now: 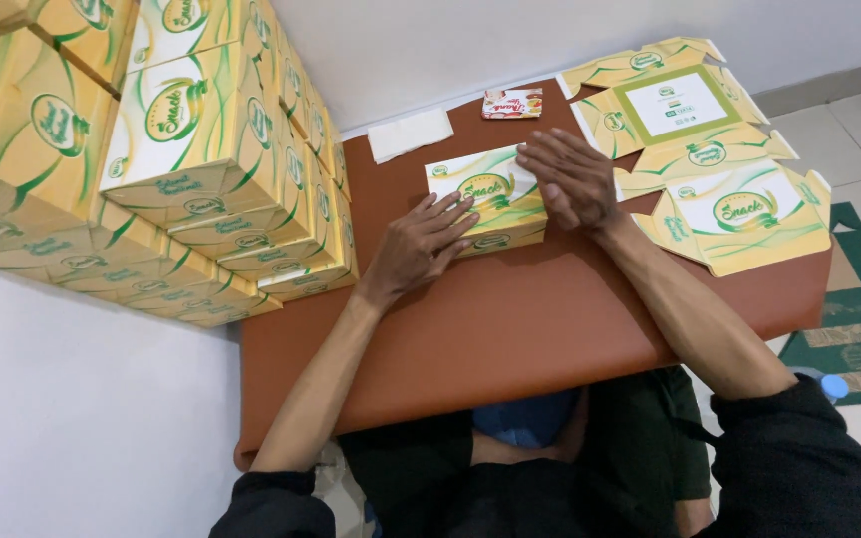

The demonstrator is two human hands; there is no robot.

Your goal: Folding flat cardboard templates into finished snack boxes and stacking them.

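Observation:
A small yellow and green snack box (485, 194), folded into shape, lies on the brown table (510, 329). My left hand (419, 244) rests flat against the box's near left corner, fingers spread over its lid. My right hand (572, 177) presses down on the box's right end, fingers curled over the top edge. Neither hand lifts the box; both push on it.
Flat unfolded box blanks (719, 169) lie at the table's right end. A tall stack of finished boxes (181, 149) fills the left side. A white napkin (409, 134) and a small red and white packet (511, 104) lie at the far edge. More flat cartons (854, 329) are on the floor.

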